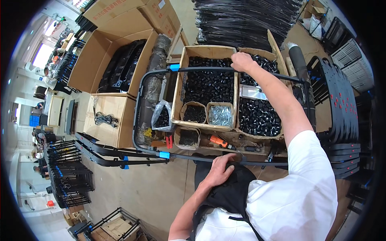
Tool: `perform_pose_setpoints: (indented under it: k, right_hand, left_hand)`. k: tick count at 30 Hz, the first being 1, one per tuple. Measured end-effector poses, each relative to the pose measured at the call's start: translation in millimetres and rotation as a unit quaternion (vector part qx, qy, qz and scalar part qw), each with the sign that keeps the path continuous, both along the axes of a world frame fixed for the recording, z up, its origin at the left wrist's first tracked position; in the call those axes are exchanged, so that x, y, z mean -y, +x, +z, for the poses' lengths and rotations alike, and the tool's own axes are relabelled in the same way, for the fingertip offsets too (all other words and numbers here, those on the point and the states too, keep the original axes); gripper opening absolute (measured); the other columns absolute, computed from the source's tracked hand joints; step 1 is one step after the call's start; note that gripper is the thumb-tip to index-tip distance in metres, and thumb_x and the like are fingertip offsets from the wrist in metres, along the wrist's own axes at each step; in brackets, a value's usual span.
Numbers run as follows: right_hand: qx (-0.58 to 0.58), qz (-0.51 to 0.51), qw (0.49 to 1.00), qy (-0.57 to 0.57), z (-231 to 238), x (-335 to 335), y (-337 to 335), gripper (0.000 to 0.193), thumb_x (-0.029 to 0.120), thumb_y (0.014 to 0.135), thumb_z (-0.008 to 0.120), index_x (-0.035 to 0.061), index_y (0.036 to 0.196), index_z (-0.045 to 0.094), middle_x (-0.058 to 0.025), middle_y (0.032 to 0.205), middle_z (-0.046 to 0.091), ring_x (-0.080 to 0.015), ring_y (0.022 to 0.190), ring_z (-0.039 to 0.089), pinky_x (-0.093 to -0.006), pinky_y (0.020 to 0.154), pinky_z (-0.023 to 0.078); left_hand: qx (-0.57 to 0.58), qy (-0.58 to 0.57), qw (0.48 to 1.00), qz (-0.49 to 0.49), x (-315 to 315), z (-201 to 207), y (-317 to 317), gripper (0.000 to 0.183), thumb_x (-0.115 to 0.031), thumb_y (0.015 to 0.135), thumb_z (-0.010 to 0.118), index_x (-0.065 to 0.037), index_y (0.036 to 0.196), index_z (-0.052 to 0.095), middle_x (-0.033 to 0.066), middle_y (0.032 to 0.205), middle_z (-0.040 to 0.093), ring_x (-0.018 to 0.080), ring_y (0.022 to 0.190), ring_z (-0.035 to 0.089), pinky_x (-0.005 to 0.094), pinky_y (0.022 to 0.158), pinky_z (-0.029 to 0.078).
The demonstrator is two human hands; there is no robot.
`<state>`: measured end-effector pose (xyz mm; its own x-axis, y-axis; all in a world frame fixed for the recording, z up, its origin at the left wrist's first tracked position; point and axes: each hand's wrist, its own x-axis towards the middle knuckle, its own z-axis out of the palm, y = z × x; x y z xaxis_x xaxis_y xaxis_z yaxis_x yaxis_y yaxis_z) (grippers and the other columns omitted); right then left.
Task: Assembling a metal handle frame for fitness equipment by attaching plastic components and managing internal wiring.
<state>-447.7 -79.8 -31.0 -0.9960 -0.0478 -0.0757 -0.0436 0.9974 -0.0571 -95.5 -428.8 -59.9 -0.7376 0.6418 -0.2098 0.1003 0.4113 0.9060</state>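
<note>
A black tubular frame with blue clips lies across the parts boxes. My left hand is closed around its near tube, in front of my black apron. My right hand reaches to the far tube with its fingers curled together; what sits in the fingertips is hidden. Below that hand is a wooden box of small black caps. To its right, another box holds black round knobs and a shiny metal tray. Silver screws fill a small carton.
An orange-and-black power tool lies on the shelf under the near tube, right of red-handled pliers. An open carton with black moulded parts stands at left. Black panels are stacked at right, and black strips are piled behind.
</note>
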Motion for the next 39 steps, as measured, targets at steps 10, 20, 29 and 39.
perform_pose_setpoints:
  k: [10, 20, 29, 39]
  right_hand:
    - [-0.048, -0.058, 0.994, -0.077, -10.4, -1.0, -2.6, 0.042, 0.038, 0.099, 0.065, -0.0014, 0.1, 0.08, -0.0277, 0.108, 0.077, -0.0415, 0.106, 0.075, -0.0521, 0.096, 0.058]
    - [0.07, -0.094, 0.993, -0.006, 13.9, 4.9, 0.5, 0.049, 0.042, 0.096, 0.063, -0.0005, 0.113, 0.08, -0.0234, 0.12, 0.077, -0.0391, 0.115, 0.074, -0.0497, 0.101, 0.059]
    - [-0.093, 0.077, 0.987, 0.11, -38.3, -18.4, -27.8, 0.035, 0.029, 0.101, 0.059, 0.0032, 0.089, 0.078, -0.0217, 0.096, 0.08, -0.035, 0.087, 0.08, -0.0456, 0.08, 0.064]
    - [0.11, -0.005, 0.993, 0.045, 14.9, -11.4, -4.7, 0.035, 0.026, 0.094, 0.063, -0.0053, 0.103, 0.076, -0.0243, 0.1, 0.08, -0.0327, 0.086, 0.08, -0.0431, 0.082, 0.064]
  left_hand:
    - [-0.166, -0.038, 0.983, -0.067, -1.2, 2.2, -7.1, 0.027, -0.012, 0.102, 0.063, -0.012, 0.128, 0.071, 0.012, 0.116, 0.068, 0.0348, 0.114, 0.063, 0.0455, 0.104, 0.046]
    - [-0.055, -0.08, 0.993, -0.07, 0.9, -2.1, -1.9, 0.023, -0.02, 0.107, 0.058, -0.013, 0.128, 0.065, 0.0195, 0.11, 0.074, 0.0428, 0.102, 0.071, 0.0505, 0.084, 0.058]
    - [-0.002, -0.044, 0.993, -0.111, -8.2, -16.1, -7.9, 0.028, -0.026, 0.106, 0.062, -0.007, 0.125, 0.07, 0.0208, 0.124, 0.068, 0.0413, 0.119, 0.065, 0.0478, 0.101, 0.054]
    - [0.03, -0.027, 0.993, -0.109, 1.1, -16.0, -9.0, 0.048, -0.011, 0.096, 0.066, -0.007, 0.142, 0.052, 0.0233, 0.133, 0.057, 0.0389, 0.121, 0.063, 0.0465, 0.104, 0.052]
